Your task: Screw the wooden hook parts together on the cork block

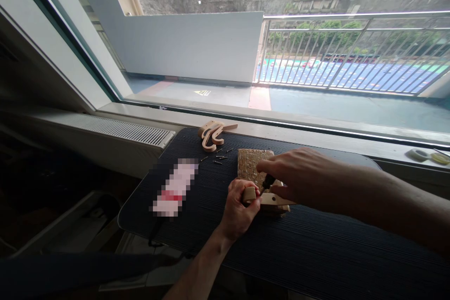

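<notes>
My left hand (238,206) is closed around a curved wooden hook piece (250,193), pressing it against a light wooden strip (276,200) on a rough chipboard block (250,163). My right hand (298,176) grips a small dark-handled screwdriver (267,182), its tip down at the hook piece. Both hands work over the dark ribbed mat (316,253).
Two more wooden hooks (213,135) lie at the mat's far edge, with several small dark screws (220,155) scattered beside them. A blurred pink-and-white object (175,186) lies to the left. A radiator grille (119,129) and window sill run behind; tape rolls (427,155) sit far right.
</notes>
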A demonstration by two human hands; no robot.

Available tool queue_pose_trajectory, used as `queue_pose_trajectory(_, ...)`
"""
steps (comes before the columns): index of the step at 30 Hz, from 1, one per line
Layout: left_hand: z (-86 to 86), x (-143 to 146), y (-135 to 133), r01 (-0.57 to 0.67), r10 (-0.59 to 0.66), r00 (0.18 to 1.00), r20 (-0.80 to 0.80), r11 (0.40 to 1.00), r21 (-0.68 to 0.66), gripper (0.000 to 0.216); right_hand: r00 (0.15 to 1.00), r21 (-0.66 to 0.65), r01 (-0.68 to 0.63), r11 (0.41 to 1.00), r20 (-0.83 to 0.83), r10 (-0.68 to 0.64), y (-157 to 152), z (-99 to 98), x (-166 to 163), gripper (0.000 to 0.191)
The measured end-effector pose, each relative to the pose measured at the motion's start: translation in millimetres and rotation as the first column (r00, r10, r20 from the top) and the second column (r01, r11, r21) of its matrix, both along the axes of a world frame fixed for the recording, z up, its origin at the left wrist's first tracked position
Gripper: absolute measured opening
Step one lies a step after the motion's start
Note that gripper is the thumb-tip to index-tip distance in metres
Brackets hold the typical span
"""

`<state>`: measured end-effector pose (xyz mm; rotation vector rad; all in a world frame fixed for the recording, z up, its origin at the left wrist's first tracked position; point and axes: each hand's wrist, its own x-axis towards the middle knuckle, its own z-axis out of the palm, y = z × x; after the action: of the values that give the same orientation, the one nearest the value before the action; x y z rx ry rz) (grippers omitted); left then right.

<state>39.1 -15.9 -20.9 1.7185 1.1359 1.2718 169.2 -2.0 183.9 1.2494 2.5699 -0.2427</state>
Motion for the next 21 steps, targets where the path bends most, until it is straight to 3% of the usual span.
queue_pose_trajectory(4, -0.1, 0.1, -0.4, -0.002, 0.002, 1.0, -0.004, 1.0, 0.001, 0.017, 0.997, -0.002, -0.065, 0.998, -0.049, 0.065, 1.6, 0.7, 2.7, 0.024)
queue_pose_trajectory(13, -3.1, -1.1, 0.5, 0.014, -0.014, 1.0, 0.014, 1.0, -0.005, 0.02, 0.983, -0.007, -0.108, 0.994, -0.151, 0.106, 3.4, -6.2, 5.0, 0.02)
queue_pose_trajectory(21, -3.1, -1.7, 1.5, 0.035, -0.035, 0.999, 0.031, 0.999, -0.006, 0.019, 0.998, 0.003, 0.003, 1.0, 0.069, -0.004, 0.0, -5.0, 1.1, 0.011)
